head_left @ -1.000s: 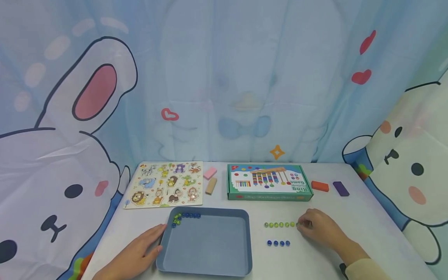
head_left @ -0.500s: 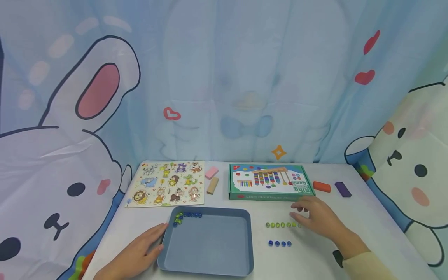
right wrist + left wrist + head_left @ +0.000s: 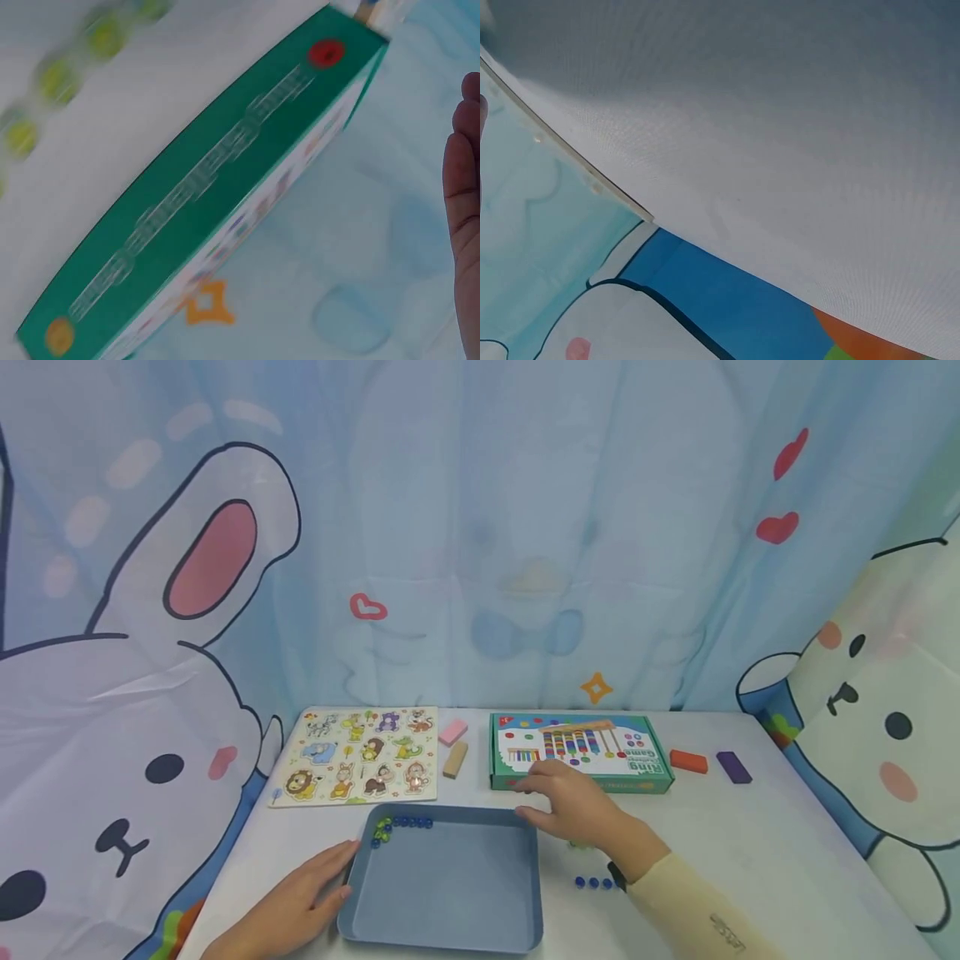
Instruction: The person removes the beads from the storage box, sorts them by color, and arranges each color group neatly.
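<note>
A grey-blue tray [image 3: 450, 893] lies before me in the head view. In its upper left corner sit yellow-green marbles [image 3: 382, 828] and a short row of blue marbles [image 3: 414, 822]. My left hand [image 3: 292, 897] rests along the tray's left rim, fingers extended. Over the tray's upper right corner is my right hand [image 3: 562, 802], its fingers loosely bent and no object visible in them. The right arm partly covers a row of yellow-green marbles, which shows blurred in the right wrist view as green marbles [image 3: 58, 79]. Nearer to me is a row of blue marbles [image 3: 593, 883], its right end at the sleeve.
Behind the tray lies an animal puzzle board [image 3: 352, 756], beside a pink block [image 3: 452, 732] and a tan block [image 3: 454, 760]. A green game box [image 3: 637, 752] stands at the back, close to the right hand. Orange [image 3: 688, 762] and purple blocks [image 3: 733, 767] lie to its right.
My right hand has lifted from the right end of the yellow-green marble row and swung left to the tray's upper right corner. The left hand has stayed at the tray's rim.
</note>
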{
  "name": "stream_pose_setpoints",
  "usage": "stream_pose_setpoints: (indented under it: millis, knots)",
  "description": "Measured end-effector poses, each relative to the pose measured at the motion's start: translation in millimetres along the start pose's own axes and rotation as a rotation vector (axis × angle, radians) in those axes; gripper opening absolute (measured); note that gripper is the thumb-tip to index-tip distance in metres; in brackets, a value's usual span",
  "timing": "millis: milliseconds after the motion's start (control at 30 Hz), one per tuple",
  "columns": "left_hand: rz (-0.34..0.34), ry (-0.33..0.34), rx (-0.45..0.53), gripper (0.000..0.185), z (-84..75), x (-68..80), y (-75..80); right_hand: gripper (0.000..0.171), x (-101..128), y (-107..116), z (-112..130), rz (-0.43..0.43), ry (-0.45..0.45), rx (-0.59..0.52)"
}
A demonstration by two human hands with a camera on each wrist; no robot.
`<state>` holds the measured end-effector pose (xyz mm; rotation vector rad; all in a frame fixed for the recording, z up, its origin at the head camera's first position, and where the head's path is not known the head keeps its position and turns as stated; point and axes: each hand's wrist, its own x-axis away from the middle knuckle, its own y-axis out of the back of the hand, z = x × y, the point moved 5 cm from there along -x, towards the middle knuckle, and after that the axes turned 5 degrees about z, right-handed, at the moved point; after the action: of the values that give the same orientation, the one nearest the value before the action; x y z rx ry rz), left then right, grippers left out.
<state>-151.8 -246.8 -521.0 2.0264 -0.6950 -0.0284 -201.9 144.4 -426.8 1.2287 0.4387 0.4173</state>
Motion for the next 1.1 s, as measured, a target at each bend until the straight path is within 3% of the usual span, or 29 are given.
stream_pose_setpoints:
  millis: [233, 400, 800, 1100]
  knots:
    - [-0.006, -0.013, -0.004, 0.072, 4.2, -0.5, -2.7, 0.036, -44.7, -24.1, 48.3, 0.085, 0.146, -0.009]
    - [-0.011, -0.023, -0.003, 0.071, 1.6, 0.4, -3.3, 0.035, -65.3, -45.1, 67.0, 0.14, 0.181, -0.034]
    - [-0.014, 0.015, 0.01, 0.071, 0.9, -1.1, -1.9, 0.041, -91.4, -83.6, 89.9, 0.25, 0.204, -0.05]
    - [-0.026, 0.018, 0.0, 0.07, 1.3, -1.4, -1.9, 0.049, -101.7, -101.3, 102.9, 0.335, 0.157, -0.099]
